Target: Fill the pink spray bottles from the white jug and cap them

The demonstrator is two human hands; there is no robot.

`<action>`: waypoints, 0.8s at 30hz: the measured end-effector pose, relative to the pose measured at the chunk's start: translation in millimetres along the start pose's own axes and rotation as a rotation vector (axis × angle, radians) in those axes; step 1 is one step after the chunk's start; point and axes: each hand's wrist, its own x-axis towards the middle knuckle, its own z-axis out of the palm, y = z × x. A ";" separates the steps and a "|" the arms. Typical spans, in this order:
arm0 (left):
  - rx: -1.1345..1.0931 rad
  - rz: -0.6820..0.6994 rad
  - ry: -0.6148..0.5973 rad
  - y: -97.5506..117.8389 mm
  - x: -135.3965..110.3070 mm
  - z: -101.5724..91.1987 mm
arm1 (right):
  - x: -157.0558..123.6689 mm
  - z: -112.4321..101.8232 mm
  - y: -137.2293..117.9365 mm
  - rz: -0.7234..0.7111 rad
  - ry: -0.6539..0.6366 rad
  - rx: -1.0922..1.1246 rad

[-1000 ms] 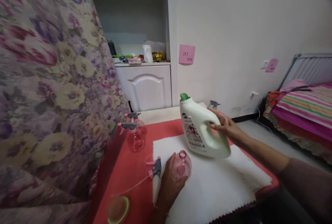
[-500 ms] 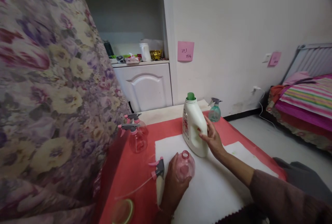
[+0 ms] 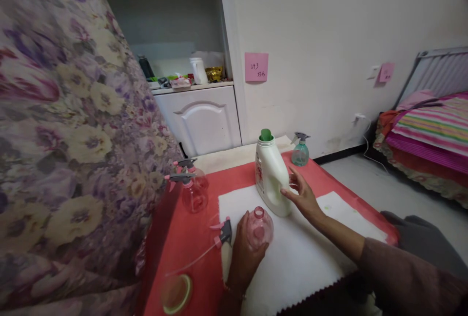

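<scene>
Left hand grip wraps the pink bottle, likely steadying it upright, neck open, on the white cloth. A trigger head lies just left of that grip. Right hand grip is spread, fingertips at the handle of the white jug, which stands just behind the bottle; whether they touch is unclear.

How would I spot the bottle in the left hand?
Find the white cloth on the red table. At its left edge the left hand grips a round pink bottle; unlike the two pink spray bottles, its neck is open, with no trigger head.
</scene>
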 end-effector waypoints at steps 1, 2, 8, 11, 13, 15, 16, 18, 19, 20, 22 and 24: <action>0.013 0.007 -0.001 0.1 -0.3 -0.1 | -2.3 -5.2 -1.4 -0.004 0.021 -0.014; 0.028 0.016 -0.002 0.0 -0.8 -0.2 | -5.3 -10.5 -3.3 -0.013 0.037 -0.016; 0.154 0.044 -0.005 0.0 -10.6 -11.4 | -35.7 -43.4 -17.3 0.028 0.000 -0.004; 0.181 0.058 0.028 3.7 -16.9 -32.3 | -55.1 -55.1 -20.0 0.056 -0.051 -0.019; 0.185 0.035 0.098 5.7 -18.5 -49.6 | -67.8 -58.9 -19.3 0.069 -0.091 -0.037; 0.219 -0.027 0.201 4.9 -17.4 -64.8 | -79.0 -59.3 -17.9 0.071 -0.138 -0.053; 0.261 -0.048 0.234 3.1 -16.0 -70.3 | -83.7 -58.5 -17.4 0.069 -0.162 -0.057; 0.381 -0.047 0.216 -2.2 -13.1 -75.7 | -90.4 -55.3 -17.3 0.066 -0.205 -0.064; 0.452 -0.044 0.183 -5.2 -12.0 -75.8 | -92.4 -53.3 -17.9 0.062 -0.228 -0.065; 0.524 -0.049 0.143 -7.8 -11.3 -74.6 | -93.7 -51.0 -18.8 0.055 -0.250 -0.064; 0.670 -0.088 0.073 -11.0 -11.3 -70.6 | -94.3 -46.3 -21.0 0.037 -0.290 -0.064; 0.804 -0.131 0.015 -11.4 -12.4 -67.1 | -93.8 -41.6 -23.0 0.024 -0.320 -0.064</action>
